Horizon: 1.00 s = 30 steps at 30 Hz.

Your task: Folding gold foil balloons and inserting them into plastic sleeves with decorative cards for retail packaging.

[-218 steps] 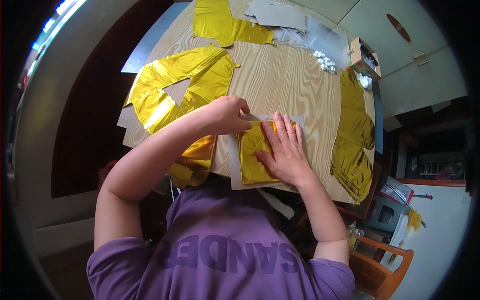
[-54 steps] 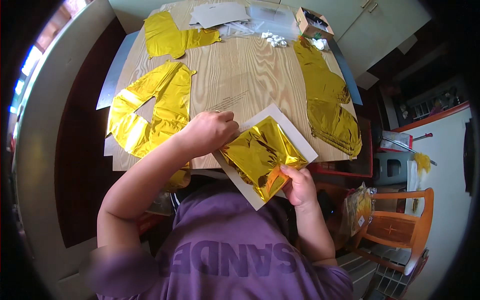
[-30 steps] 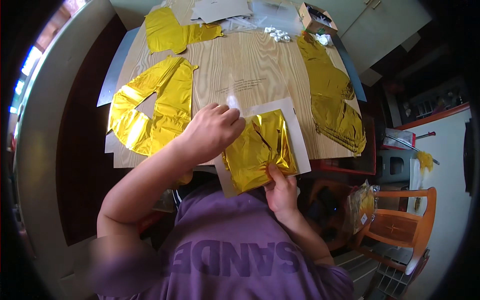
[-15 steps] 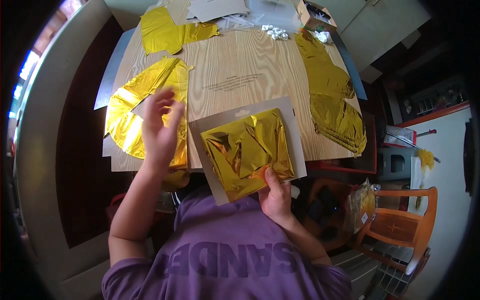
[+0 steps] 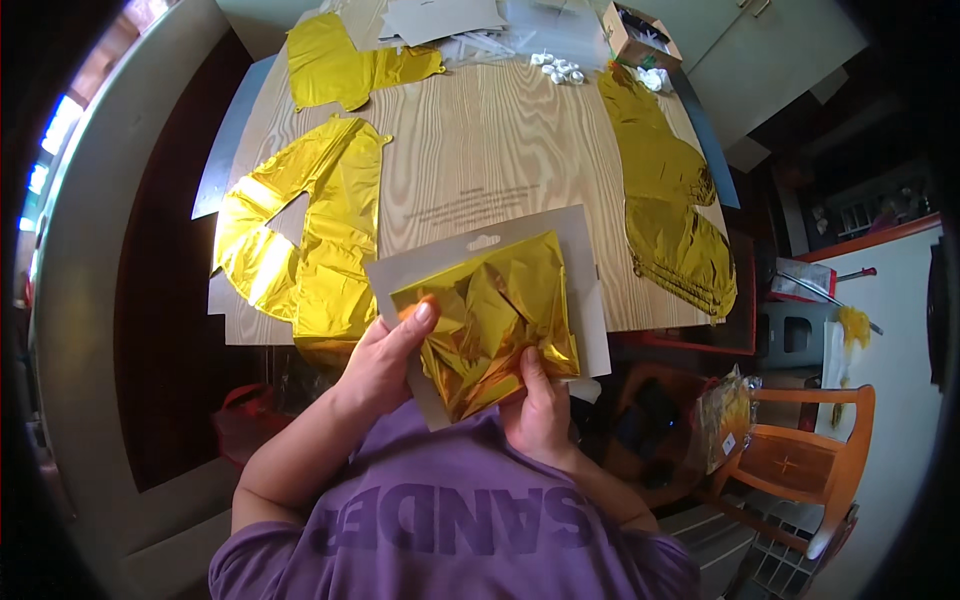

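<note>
A folded gold foil packet lies on a pale card with a hanging slot, held at the clock's centre, in front of a purple shirt and overlapping the bench's near edge. The left hand, at eight o'clock, and the right hand, at five, are clamped on packet and card together: thumbs press the foil, while the other fingers are mostly hidden behind.

The packet looks light, soft and slick, likely to crease or spring open; the card seems stiffer and should carry it. The surest hold is probably a pinch through both layers, at the left and lower edges.

The bench has a pale wood-grain top. Flat gold foil shapes lie at ten o'clock, eleven and two. Between twelve and one are small white bundles and clear plastic sleeves; an open box stands at one.

Around the room, pale cabinets stand at two o'clock and an orange-brown wooden chair at four.
</note>
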### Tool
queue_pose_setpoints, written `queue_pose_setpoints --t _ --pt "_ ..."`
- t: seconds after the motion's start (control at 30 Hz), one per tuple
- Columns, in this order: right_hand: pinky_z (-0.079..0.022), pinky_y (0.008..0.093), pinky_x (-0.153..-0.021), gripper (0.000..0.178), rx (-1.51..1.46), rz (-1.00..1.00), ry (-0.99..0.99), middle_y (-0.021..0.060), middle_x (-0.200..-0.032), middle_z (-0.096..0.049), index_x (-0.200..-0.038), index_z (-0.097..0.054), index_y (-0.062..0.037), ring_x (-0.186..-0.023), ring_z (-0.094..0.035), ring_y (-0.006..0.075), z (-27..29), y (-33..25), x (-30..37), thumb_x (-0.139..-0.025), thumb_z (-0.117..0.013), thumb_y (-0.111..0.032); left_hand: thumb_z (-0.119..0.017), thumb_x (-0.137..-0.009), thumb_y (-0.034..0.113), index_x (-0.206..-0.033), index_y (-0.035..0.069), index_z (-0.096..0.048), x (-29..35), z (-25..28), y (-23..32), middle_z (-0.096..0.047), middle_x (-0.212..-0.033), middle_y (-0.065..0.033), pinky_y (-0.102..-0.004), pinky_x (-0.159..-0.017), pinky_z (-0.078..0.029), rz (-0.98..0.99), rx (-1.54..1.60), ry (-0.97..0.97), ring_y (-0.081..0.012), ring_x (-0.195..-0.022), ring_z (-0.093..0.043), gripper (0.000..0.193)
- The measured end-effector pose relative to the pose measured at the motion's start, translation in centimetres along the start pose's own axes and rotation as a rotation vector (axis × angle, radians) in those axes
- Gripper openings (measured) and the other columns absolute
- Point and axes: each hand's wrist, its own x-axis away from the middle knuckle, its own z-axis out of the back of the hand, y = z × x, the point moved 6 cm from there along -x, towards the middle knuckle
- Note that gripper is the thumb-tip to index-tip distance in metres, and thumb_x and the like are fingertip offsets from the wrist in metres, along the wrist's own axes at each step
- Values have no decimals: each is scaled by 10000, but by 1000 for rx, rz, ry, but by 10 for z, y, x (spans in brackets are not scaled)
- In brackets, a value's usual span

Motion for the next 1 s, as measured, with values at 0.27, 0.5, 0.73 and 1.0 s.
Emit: queue_pose_setpoints --t 0.27,0.5,0.73,1.0 --pt "-393 390 -1101 822 228 -217 -254 118 -1397 -560 -1475 -414 15 -1264 -541 228 76 -5 33 -925 -664 -542 -618 -1004 321 -1413 7 -489 31 33 4 -616 -1316 -116 -404 -992 -521 212 -81 -33 -234 -1179 -625 531" --pt "-449 305 -1006 388 350 -149 -141 70 -1212 -667 -1333 -571 10 -1120 -611 148 57 -56 -30 -1068 -506 -266 -653 -942 442 -1455 -15 -441 13 31 -13 -610 -1337 -153 -406 -1042 -482 420 -118 -74 -267 -1199 -614 719" --pt "-435 254 -993 254 270 -185 -138 18 -1149 -684 -1211 -663 -38 -1082 -601 90 64 -46 -24 -1063 -523 -189 -588 -1032 209 -1402 18 -530 15 31 5 -626 -1312 -68 -353 -1051 -454 61 -106 -20 -170 -1189 -594 420" --pt "-435 201 -879 253 303 -343 -60 -52 -1037 -668 -1104 -685 -46 -958 -570 28 65 -37 15 -1072 -532 -246 -588 -1035 310 -1197 98 -601 69 49 -41 -619 -1002 55 -247 -757 -459 335 -64 185 -61 -871 -559 268"
